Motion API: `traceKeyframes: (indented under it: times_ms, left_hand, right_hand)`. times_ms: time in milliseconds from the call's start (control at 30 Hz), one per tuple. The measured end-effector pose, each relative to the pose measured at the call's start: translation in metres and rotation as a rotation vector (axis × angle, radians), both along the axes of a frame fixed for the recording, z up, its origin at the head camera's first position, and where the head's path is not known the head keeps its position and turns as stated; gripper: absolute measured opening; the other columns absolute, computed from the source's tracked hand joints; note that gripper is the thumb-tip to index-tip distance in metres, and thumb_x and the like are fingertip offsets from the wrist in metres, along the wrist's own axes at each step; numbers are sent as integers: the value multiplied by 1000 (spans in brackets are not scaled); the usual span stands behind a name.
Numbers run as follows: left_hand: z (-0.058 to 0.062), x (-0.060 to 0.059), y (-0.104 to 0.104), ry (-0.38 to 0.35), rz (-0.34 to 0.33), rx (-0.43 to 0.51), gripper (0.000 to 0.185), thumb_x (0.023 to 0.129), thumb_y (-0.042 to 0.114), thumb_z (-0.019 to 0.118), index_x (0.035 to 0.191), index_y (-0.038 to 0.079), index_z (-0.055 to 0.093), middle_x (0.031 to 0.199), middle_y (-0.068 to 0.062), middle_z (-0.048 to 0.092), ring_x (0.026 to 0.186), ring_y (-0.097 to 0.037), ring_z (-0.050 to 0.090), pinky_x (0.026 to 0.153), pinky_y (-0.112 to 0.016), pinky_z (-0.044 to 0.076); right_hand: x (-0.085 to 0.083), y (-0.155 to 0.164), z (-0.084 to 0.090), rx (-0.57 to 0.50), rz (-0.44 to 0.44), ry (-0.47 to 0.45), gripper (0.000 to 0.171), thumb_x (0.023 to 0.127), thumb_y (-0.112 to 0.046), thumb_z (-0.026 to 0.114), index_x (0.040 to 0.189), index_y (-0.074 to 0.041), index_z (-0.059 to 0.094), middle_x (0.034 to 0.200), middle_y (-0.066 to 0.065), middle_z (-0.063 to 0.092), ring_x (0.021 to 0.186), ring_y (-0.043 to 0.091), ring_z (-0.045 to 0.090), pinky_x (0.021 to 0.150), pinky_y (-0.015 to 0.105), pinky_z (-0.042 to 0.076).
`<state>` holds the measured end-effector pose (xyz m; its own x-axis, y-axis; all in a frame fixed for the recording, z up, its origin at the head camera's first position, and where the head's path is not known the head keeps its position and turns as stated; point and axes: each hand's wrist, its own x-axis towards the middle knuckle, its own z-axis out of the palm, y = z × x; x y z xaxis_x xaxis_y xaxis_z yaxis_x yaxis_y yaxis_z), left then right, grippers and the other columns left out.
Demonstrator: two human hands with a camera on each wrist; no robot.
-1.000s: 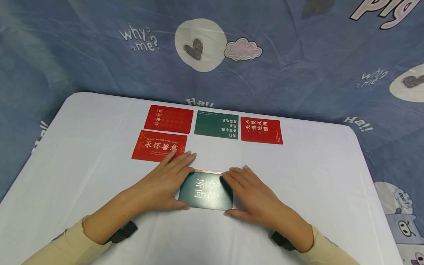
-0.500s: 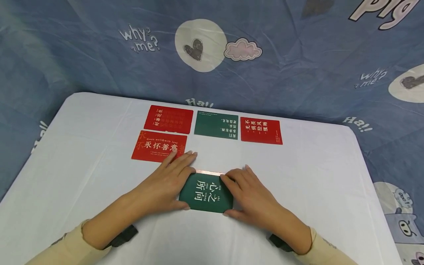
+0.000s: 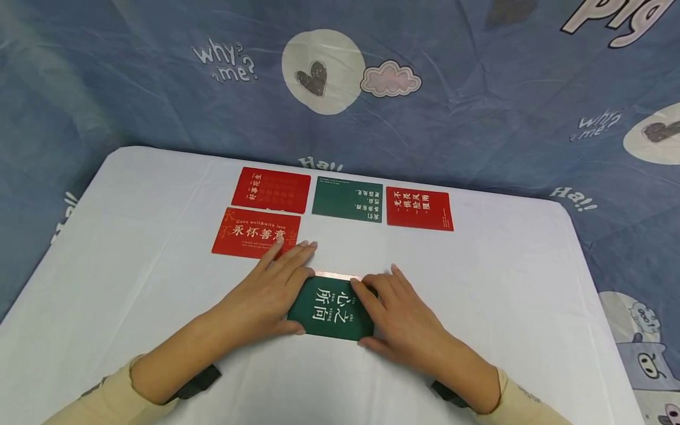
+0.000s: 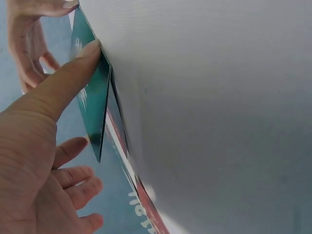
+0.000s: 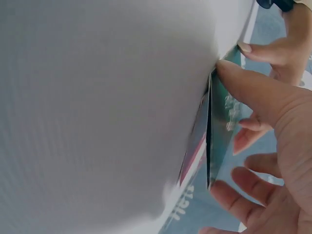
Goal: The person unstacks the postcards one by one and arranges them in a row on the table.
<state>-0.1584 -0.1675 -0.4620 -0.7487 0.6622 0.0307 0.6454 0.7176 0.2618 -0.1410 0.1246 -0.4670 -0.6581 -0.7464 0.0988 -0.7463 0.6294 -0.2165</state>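
Observation:
A green card point(image 3: 332, 308) with white Chinese characters lies in front of me on the white table, a thin pinkish strip point(image 3: 337, 275) showing along its far edge. My left hand point(image 3: 260, 301) holds its left end, thumb at the near edge and index finger by the far corner. At the right end, my right hand point(image 3: 404, 316) has its thumb on the near corner and a bent index finger on the far corner. Both thumbs point(image 4: 90, 51) also show at the card's edge in the left wrist view. The other left fingers are spread, overlapping a red card point(image 3: 255, 233).
Behind lie another red card point(image 3: 272, 189), a green card with small white text point(image 3: 347, 199) and a red card at the right point(image 3: 419, 208). The white table point(image 3: 504, 265) meets a blue patterned cloth point(image 3: 451, 118) at the back.
The glare on the held green card has gone and its characters now show plainly. Its near edge has shifted slightly towards me. The right index finger has bent further; the left hand has hardly moved.

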Motion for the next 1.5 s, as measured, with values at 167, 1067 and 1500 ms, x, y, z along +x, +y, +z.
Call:
traceKeyframes:
  times_ms: [167, 1067, 1500]
  left_hand:
    - [0, 1, -1, 27, -8, -2, 101, 60, 47, 102, 137, 1, 56, 165, -20, 34, 153, -35, 29, 127, -59, 11]
    - [-3, 6, -2, 95, 0, 2, 102, 59, 47, 102, 137, 2, 54, 164, -21, 35, 152, -38, 31, 126, -61, 12]
    - [-3, 7, -1, 90, 6, 10, 104, 58, 46, 102, 139, 1, 54, 164, -21, 36, 152, -38, 31, 126, -60, 12]
  right_hand:
    - [2, 0, 2, 26, 5, -25, 107, 73, -47, 95, 156, -4, 44, 147, 15, 49, 136, 30, 45, 121, 62, 30]
    - [3, -1, 2, -34, -78, 65, 75, 85, -35, 86, 146, -2, 57, 145, 13, 55, 135, 30, 48, 119, 62, 32]
    - [0, -3, 0, -88, -106, 19, 64, 85, -33, 86, 137, -3, 64, 136, 10, 61, 128, 27, 53, 118, 62, 34]
